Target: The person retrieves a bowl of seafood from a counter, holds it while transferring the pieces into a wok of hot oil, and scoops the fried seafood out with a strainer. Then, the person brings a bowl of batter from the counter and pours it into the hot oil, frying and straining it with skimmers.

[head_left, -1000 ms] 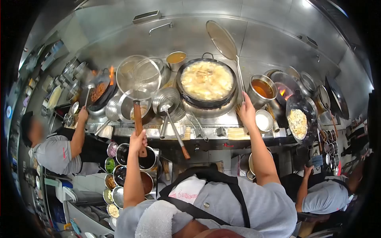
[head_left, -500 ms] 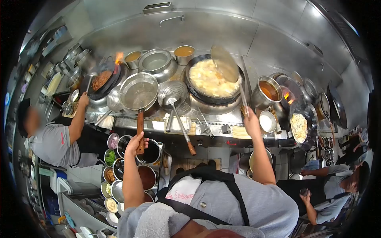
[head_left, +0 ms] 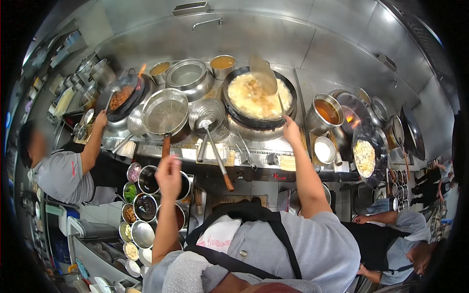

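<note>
My right hand (head_left: 291, 133) is closed round the long handle of a large round skimmer (head_left: 264, 75), blurred by motion. The skimmer's head is tilted over a wok (head_left: 292, 84) full of pale, bubbling food (head_left: 251, 100). My left hand (head_left: 168, 178) is just below the wooden handle of a sieve (head_left: 166, 100) that rests at the stove's edge. Its fingers are smeared, and I cannot tell whether they touch the handle. A perforated skimmer (head_left: 204, 110) with a ladle (head_left: 226, 180) lying across it sits to the sieve's right.
Pots of orange-brown liquid (head_left: 223, 62) stand along the back. A pot of red-brown broth (head_left: 326, 112) and a tilted wok with fried food (head_left: 365, 158) are at right. Ingredient bowls (head_left: 143, 234) stand lower left. A co-worker (head_left: 68, 176) cooks at left; another person (head_left: 391, 239) is at right.
My left hand has come off its grip on the sieve's wooden handle and is blurred. My right hand has shifted left and up, swinging the skimmer's head left over the wok.
</note>
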### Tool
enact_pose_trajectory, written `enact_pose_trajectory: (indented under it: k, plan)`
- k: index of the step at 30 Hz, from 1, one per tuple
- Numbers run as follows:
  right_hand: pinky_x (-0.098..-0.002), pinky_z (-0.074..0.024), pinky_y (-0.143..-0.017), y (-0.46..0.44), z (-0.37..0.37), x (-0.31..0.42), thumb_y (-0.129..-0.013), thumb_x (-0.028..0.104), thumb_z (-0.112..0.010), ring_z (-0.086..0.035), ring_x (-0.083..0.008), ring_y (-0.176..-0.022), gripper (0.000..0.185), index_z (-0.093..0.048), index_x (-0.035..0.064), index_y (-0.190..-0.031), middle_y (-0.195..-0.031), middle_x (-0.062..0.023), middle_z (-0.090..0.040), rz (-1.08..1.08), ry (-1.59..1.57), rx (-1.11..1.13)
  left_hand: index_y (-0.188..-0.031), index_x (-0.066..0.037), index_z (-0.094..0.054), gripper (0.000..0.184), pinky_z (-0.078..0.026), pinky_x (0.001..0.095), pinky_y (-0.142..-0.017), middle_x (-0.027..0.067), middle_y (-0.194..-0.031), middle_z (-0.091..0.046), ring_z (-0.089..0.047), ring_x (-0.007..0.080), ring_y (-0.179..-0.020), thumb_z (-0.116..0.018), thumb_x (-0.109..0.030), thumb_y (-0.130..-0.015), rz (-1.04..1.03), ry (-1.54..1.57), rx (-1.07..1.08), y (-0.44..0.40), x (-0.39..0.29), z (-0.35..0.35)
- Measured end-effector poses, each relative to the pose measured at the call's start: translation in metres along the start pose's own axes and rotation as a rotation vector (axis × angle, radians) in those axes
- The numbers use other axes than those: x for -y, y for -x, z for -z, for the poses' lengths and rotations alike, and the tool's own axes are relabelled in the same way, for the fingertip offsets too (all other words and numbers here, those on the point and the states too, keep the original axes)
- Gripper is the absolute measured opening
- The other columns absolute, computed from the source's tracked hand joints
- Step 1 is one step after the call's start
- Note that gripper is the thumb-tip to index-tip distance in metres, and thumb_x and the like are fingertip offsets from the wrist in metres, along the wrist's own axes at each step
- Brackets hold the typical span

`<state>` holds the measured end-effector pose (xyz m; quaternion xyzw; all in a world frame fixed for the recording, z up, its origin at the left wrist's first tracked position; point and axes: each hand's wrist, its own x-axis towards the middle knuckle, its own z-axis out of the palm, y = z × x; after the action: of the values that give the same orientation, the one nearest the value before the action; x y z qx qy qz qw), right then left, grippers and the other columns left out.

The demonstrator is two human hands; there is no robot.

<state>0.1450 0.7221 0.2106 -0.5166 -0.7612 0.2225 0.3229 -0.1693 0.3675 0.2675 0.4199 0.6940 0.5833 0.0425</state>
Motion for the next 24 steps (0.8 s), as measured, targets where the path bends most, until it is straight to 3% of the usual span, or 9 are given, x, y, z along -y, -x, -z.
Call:
enact_pose_trajectory:
  k: [3, 5, 9, 11, 13, 16, 19, 20, 24]
  plan:
    - [-0.0454, -0.0465, -0.082, 0.018, 0.028, -0.007, -0.087, 0.007, -0.046, -0.060, -0.0419, -0.095, 0.039, -0.053, 0.0084, -0.126, -0.098, -0.0295, -0.061, 0.098, 0.037, 0.007, -0.095, -0.002, -0.064, 0.017, -0.046, 0.0250, -0.060, 0.0051, -0.086, -0.062, -0.057, 0.0113, -0.069, -0.064, -0.017, -0.088, 0.035, -0.034, 0.330, 0.039, -0.004, -0.050]
    - [-0.0429, -0.0467, -0.083, 0.043, 0.048, 0.031, -0.087, 0.005, -0.046, -0.059, -0.0405, -0.099, 0.040, -0.053, 0.0087, -0.127, -0.101, -0.0294, -0.060, -0.080, 0.045, 0.033, -0.098, -0.002, -0.062, 0.026, -0.048, 0.0273, -0.061, 0.0064, -0.084, -0.062, -0.057, 0.0130, -0.067, -0.067, -0.023, -0.086, 0.292, 0.050, 0.491, 0.074, 0.038, -0.079]
    - [-0.0411, -0.0473, -0.078, 0.034, 0.029, 0.037, -0.088, 0.005, -0.045, -0.061, -0.0416, -0.090, 0.040, -0.052, 0.0080, -0.127, -0.095, -0.0286, -0.061, 0.044, -0.095, 0.005, -0.114, -0.005, -0.045, 0.046, -0.056, 0.0430, -0.069, 0.0117, -0.099, -0.059, -0.061, 0.0203, -0.076, -0.067, -0.032, -0.085, 0.922, 0.308, 0.411, 0.107, 0.075, -0.125]
    - [-0.0386, -0.0474, -0.073, 0.022, 0.004, 0.017, -0.086, 0.003, -0.044, -0.062, -0.0388, -0.081, 0.041, -0.053, 0.0045, -0.126, -0.091, -0.0256, -0.063, 0.103, -0.024, -0.026, -0.115, -0.010, -0.041, 0.039, -0.054, 0.0455, -0.076, 0.0058, -0.099, -0.053, -0.057, 0.0188, -0.088, -0.060, -0.033, -0.091, 1.264, 0.780, 0.515, 0.098, 0.061, -0.127]
    - [-0.0379, -0.0475, -0.076, 0.017, 0.009, 0.012, -0.083, 0.000, -0.043, -0.063, -0.0362, -0.085, 0.043, -0.053, 0.0010, -0.124, -0.096, -0.0245, -0.064, 0.009, -0.092, 0.288, -0.114, -0.013, -0.044, 0.032, -0.052, 0.0440, -0.079, 0.0031, -0.097, -0.054, -0.055, 0.0185, -0.091, -0.054, -0.034, -0.094, 1.238, 0.846, 0.653, 0.093, 0.059, -0.128]
    - [-0.0379, -0.0458, -0.088, 0.041, 0.052, 0.008, -0.083, 0.001, -0.044, -0.059, -0.0358, -0.106, 0.043, -0.053, 0.0011, -0.125, -0.109, -0.0253, -0.061, 0.186, -0.002, 0.188, -0.116, -0.018, -0.048, 0.025, -0.050, 0.0348, -0.075, -0.0001, -0.094, -0.055, -0.055, 0.0149, -0.085, -0.053, -0.028, -0.095, 1.206, 0.790, 0.692, 0.096, 0.069, -0.128]
    - [-0.0373, -0.0445, -0.092, 0.076, 0.085, 0.017, -0.087, 0.003, -0.047, -0.056, -0.0370, -0.110, 0.039, -0.053, 0.0032, -0.126, -0.113, -0.0254, -0.059, 0.084, -0.038, 0.162, -0.119, -0.016, -0.047, 0.028, -0.050, 0.0343, -0.073, 0.0007, -0.092, -0.056, -0.056, 0.0138, -0.082, -0.054, -0.025, -0.094, 1.179, 0.658, 0.594, 0.105, 0.085, -0.116]
    - [-0.0376, -0.0445, -0.092, 0.085, 0.078, 0.008, -0.087, 0.002, -0.047, -0.056, -0.0375, -0.110, 0.039, -0.053, 0.0043, -0.125, -0.112, -0.0259, -0.060, 0.054, 0.007, 0.156, -0.132, -0.013, -0.039, 0.052, -0.051, 0.0353, -0.069, 0.0036, -0.096, -0.058, -0.058, 0.0165, -0.082, -0.064, -0.024, -0.088, 1.195, 0.669, 0.550, 0.111, 0.103, -0.111]
    - [-0.0370, -0.0452, -0.088, 0.081, 0.046, -0.012, -0.085, 0.003, -0.046, -0.059, -0.0360, -0.105, 0.040, -0.054, 0.0057, -0.125, -0.108, -0.0255, -0.061, 0.042, -0.030, 0.229, -0.129, -0.013, -0.041, 0.046, -0.051, 0.0390, -0.072, 0.0039, -0.098, -0.059, -0.059, 0.0172, -0.083, -0.061, -0.026, -0.090, 1.262, 0.763, 0.445, 0.121, 0.125, -0.085]
